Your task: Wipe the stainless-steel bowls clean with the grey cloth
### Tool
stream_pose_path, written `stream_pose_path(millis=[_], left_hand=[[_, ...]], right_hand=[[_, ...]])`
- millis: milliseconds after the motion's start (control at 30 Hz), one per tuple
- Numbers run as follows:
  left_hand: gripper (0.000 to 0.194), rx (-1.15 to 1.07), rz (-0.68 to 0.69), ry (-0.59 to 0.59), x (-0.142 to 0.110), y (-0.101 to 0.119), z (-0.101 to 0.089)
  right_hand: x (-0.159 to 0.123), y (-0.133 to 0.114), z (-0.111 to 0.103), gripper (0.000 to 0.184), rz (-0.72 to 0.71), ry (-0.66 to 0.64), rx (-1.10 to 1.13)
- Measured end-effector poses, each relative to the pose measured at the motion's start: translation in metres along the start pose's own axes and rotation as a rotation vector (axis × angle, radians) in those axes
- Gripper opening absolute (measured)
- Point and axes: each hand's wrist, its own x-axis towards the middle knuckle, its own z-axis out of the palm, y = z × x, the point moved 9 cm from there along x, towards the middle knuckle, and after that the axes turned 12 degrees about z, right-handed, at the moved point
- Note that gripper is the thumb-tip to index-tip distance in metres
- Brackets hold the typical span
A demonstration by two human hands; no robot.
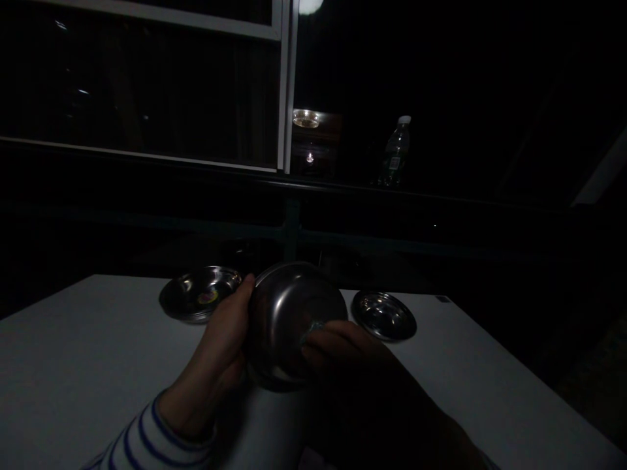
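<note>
1. Bowl (281, 320) is tilted in your left hand (228, 329), which clasps its edge over the counter (122, 365).
2. Your right hand (350, 349) pinches a small item (314, 326), too dim to identify, against it.
3. Metal dishes (186, 299) flank it.

From far off, I am seeing a white sleeve (151, 438) with dark blue stripes looping around it. It is ending at the wrist of a bare left hand (229, 329). The right hand (343, 349) is showing bare too, and just a tiny, dim bit of the right sleeve (486, 461) is peeking in.
</note>
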Motion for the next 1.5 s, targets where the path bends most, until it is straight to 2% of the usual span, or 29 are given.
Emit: stream_pose_path(millis=[100, 233, 400, 567, 700, 833, 933, 1033, 1200, 1367, 1500], left_hand=[[0.027, -0.001, 0.019, 0.056, 0.000, 0.004, -0.005], [0.027, -0.017, 0.000, 0.002, 0.000, 0.002, 0.000], [0.027, -0.055, 0.020, 0.055, 0.001, 0.003, -0.005], [0.027, -0.009, 0.013, 0.016, 0.001, 0.005, -0.003], [0.022, -0.010, 0.026, 0.091, 0.001, 0.010, -0.009], [0.021, -0.015, 0.009, 0.044, -0.002, 0.008, -0.003], [0.022, -0.034, 0.003, 0.052, -0.003, 0.005, -0.003], [0.023, -0.045, 0.024, 0.074, -0.001, 0.005, -0.005], [0.021, -0.027, 0.034, 0.015, -0.002, 0.005, 0.001], [0.023, -0.013, 0.045, 0.018, -0.003, 0.007, 0.000], [0.024, 0.011, 0.036, -0.027, -0.004, 0.004, 0.004]], right_hand=[[0.000, 0.000, 0.003, 0.023, -0.003, -0.045, -0.001], [0.002, 0.002, 0.004, 0.018, 0.022, -0.057, 0.006], [0.002, -0.001, 0.000, 0.021, 0.007, -0.024, -0.012], [0.003, 0.000, -0.001, 0.022, 0.003, -0.011, -0.018], [0.003, 0.003, -0.005, 0.026, 0.004, -0.007, -0.016], [0.003, 0.004, -0.001, 0.023, 0.022, -0.018, 0.020], [0.002, 0.003, 0.001, 0.020, 0.005, -0.049, 0.047], [0.001, 0.001, -0.005, 0.019, -0.006, 0.007, 0.049], [0.002, 0.004, -0.005, 0.023, 0.016, 0.051, 0.052], [0.002, 0.007, -0.010, 0.022, -0.002, 0.136, 0.034], [0.003, 0.007, -0.007, 0.022, 0.011, 0.070, 0.048]])
